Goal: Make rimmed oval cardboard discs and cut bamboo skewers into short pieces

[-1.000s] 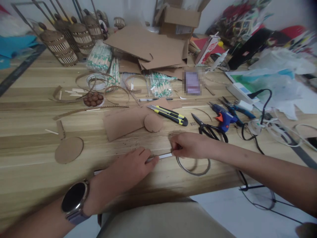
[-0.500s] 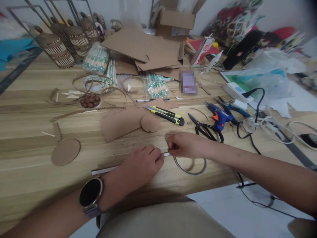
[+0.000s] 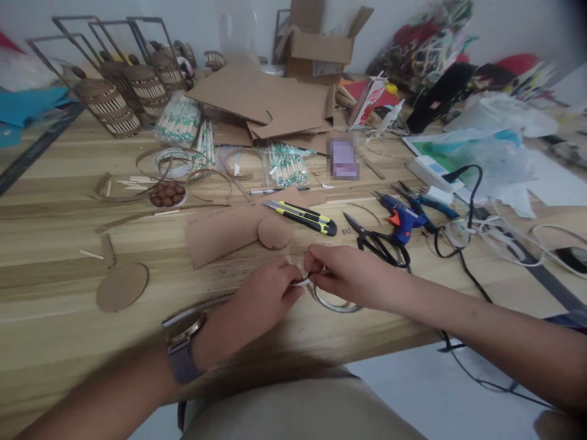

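Note:
My left hand point(image 3: 263, 293), with a watch on its wrist, pinches a narrow white-faced strip point(image 3: 199, 310). The strip's tail runs out behind the hand to the left, close above the tabletop. My right hand point(image 3: 346, 272) is closed at the strip's other end, its fingertips nearly touching my left thumb. Under the right hand lies a thin ring point(image 3: 337, 307), which looks like a roll of tape; the hand partly covers it. Just beyond the hands are a round cardboard disc point(image 3: 274, 233), a yellow-and-black utility knife point(image 3: 305, 218) and black scissors point(image 3: 378, 241).
To the right lie a blue glue gun point(image 3: 401, 217), pliers point(image 3: 433, 205) and loose cables. A cardboard disc with a tab point(image 3: 123, 286) is at left. Farther back are a bowl of brown beads point(image 3: 167, 194), bagged sticks point(image 3: 288, 165), cardboard sheets point(image 3: 261, 95) and several small lanterns point(image 3: 110, 107).
My hands have drawn closer together and the right fingers have shifted their pinch on the strip. The left wrist has turned, tilting the watch face away. The view has shifted slightly.

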### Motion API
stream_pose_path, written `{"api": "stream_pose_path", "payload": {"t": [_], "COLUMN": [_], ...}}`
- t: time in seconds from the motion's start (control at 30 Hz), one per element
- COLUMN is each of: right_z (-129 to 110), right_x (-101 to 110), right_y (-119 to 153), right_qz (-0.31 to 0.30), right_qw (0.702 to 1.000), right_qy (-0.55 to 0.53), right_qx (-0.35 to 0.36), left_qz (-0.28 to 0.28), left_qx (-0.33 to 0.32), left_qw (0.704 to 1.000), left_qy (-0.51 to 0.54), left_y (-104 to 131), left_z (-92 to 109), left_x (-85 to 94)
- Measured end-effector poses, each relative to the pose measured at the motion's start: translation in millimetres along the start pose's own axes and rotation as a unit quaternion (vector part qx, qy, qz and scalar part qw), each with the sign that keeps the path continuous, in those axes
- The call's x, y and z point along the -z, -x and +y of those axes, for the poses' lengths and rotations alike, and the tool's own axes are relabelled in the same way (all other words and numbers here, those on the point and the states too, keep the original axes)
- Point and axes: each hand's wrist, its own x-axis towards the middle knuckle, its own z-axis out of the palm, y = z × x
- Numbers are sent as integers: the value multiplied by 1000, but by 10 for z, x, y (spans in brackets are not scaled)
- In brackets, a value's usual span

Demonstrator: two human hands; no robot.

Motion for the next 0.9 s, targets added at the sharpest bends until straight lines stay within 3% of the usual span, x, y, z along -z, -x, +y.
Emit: {"api": "stream_pose_path", "payload": {"t": [0.07,0.13,0.47,0.9], "right_z": [-77,-130,-139,-262], "right_x": [22,31,-19,-112], "right_y": [48,84,164,198], "right_qz": [21,31,80,184], "right_qw": [1000,999,996,975], "right_qy": [17,24,26,36], "right_qx": [-1,1,31,120], "left_qz": [-12,-22,46,52], "left_qx": [72,103,103,134], "left_qw": [993,983,968,954], "left_qy": [94,149,223,264], "left_y": [-4,3,152,209], "left_z": [23,49,17,73], "left_x": [92,171,268,298]}}
